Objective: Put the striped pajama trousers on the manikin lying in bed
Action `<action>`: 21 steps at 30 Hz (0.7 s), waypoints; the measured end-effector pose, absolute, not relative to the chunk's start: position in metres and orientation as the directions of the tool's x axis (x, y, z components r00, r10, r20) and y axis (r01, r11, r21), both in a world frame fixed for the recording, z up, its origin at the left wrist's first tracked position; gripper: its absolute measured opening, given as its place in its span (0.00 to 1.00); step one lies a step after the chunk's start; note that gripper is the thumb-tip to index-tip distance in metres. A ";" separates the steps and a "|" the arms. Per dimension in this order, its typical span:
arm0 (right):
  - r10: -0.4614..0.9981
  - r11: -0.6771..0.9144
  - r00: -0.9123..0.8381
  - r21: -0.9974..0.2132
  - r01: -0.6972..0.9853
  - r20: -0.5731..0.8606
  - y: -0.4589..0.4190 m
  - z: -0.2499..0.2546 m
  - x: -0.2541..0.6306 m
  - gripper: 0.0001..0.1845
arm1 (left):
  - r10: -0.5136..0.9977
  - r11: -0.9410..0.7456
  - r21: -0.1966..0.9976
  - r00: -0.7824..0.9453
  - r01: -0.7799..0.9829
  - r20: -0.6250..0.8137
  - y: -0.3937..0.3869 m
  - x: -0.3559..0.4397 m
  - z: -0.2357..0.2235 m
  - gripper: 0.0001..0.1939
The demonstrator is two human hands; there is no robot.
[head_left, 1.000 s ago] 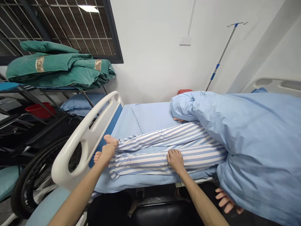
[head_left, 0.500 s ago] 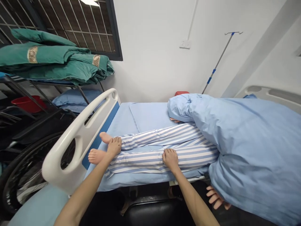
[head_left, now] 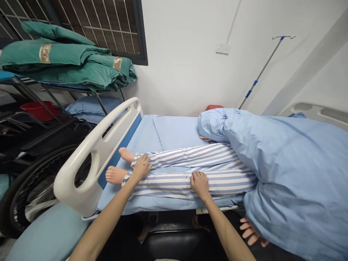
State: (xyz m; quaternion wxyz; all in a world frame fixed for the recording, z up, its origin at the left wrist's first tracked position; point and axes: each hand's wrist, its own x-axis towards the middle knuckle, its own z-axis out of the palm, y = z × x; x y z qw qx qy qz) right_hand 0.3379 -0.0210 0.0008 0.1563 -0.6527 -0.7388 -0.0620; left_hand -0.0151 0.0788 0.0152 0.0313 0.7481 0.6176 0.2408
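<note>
A figure that looks like a mannequin lies on its back in blue-and-white striped trousers point(head_left: 168, 181). Its bare feet point(head_left: 116, 175) point towards the foot end of the bed. My left hand point(head_left: 141, 166) lies across the far lower leg just above the trouser cuff, its fingers spread over the cloth. Around the near leg, about at the knee, curl the fingers of my right hand point(head_left: 200, 184); the fingertips are partly hidden. A blue quilt point(head_left: 293, 166) covers the upper body, and a hand point(head_left: 252, 232) of the figure sticks out beneath it.
The bed's white footboard point(head_left: 73, 177) rises at left, beside a wheelchair point(head_left: 35, 181). Folded green quilts point(head_left: 73, 65) lie on a rack, a red basin point(head_left: 40, 110) below. An IV pole point(head_left: 262, 74) stands behind the bed. A black seat point(head_left: 174, 246) is below me.
My left hand has slid from the ankle a little up the lower leg, baring the cuff. My right hand stays at the knee. The whole view has shifted slightly.
</note>
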 end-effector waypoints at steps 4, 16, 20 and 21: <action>0.951 0.130 -0.092 -0.111 0.985 0.297 -0.020 0.002 0.337 0.11 | 0.955 -0.217 0.149 0.178 0.965 0.239 0.090 -0.016 0.002 0.28; 0.964 0.117 -0.084 -0.120 0.986 0.253 -0.019 -0.002 0.340 0.13 | 0.962 -0.217 0.085 0.198 0.973 0.189 0.084 -0.027 0.004 0.34; 0.958 0.127 -0.089 -0.123 0.984 0.274 -0.021 0.001 0.339 0.13 | 0.955 -0.248 0.145 0.216 0.958 0.204 0.080 -0.031 0.009 0.34; 0.957 0.129 -0.090 -0.129 0.983 0.276 -0.021 0.002 0.339 0.13 | 0.953 -0.254 0.160 0.219 0.954 0.211 0.080 -0.031 0.009 0.34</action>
